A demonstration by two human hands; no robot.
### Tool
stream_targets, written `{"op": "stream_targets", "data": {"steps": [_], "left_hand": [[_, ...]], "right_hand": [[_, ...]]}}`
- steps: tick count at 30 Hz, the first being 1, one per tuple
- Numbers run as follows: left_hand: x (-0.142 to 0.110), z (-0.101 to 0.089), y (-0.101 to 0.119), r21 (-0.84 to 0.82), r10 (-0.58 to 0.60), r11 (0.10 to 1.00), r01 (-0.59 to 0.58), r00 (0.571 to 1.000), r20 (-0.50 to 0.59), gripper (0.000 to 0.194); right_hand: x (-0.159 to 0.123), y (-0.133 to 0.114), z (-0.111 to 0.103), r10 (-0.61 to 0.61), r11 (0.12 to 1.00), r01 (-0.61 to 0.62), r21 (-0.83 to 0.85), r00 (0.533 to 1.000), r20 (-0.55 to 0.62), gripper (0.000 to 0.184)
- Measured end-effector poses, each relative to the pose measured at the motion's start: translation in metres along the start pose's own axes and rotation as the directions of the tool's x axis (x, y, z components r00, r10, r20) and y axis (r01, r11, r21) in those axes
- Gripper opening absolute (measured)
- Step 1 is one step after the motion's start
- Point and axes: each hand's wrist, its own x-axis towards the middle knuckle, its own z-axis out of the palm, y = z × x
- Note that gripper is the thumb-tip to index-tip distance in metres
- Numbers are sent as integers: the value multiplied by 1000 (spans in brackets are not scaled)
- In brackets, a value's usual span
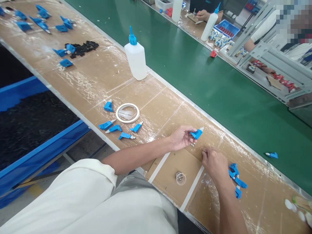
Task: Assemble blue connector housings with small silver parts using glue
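My left hand (180,137) pinches a small blue plastic part (197,133) with a white tip, held just above the taped cardboard worktop (97,74). My right hand (214,161) rests knuckles-up on the worktop just right of it, fingers curled down against the surface; what they hold, if anything, is hidden. Several more blue parts (236,178) lie beside my right wrist. Another group of blue parts (117,127) lies to the left, around a white ring-shaped lid (127,113).
A white squeeze bottle with a blue nozzle (136,58) stands near the worktop's far edge. A green conveyor belt (195,71) runs beyond, carrying one blue part (272,155). More blue parts and a black pile (83,48) lie far left. Another person's hand (202,15) works across the belt.
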Motion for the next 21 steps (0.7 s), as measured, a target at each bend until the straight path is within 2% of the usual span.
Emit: {"op": "stream_targets", "data": {"steps": [6,8,9,10,12,14,16,21], "left_hand": [[-6,5,-2,5,-15,1000,15,1000,13,23],[-7,5,-2,11,-13,1000,13,1000,15,23],[-6,5,-2,16,-16,1000,16,1000,20,23],[-6,4,-3,22,-23,1000,22,999,25,21],[-5,3,-4,27,-36,999,35,999,32,15],[-5,2,-5,31,-45,999,44,998,33,12],[-4,0,-8,43,-46,998,45,998,39,13],[-4,-4,-16,175,-38,984,13,990,139,15]], "right_hand": [[-3,2,-5,-47,998,47,32,999,-25,15],[-7,10,-7,-67,972,75,224,997,-43,14],[-9,14,-8,-68,920,81,384,997,-47,14],[-11,17,-7,-62,829,75,554,997,-41,17],[-16,23,-4,-34,594,21,804,999,-1,29],[-21,27,0,-6,449,-42,892,999,51,39],[-23,29,5,26,360,-68,931,998,62,43],[-28,27,10,121,135,27,990,992,-44,41]]}}
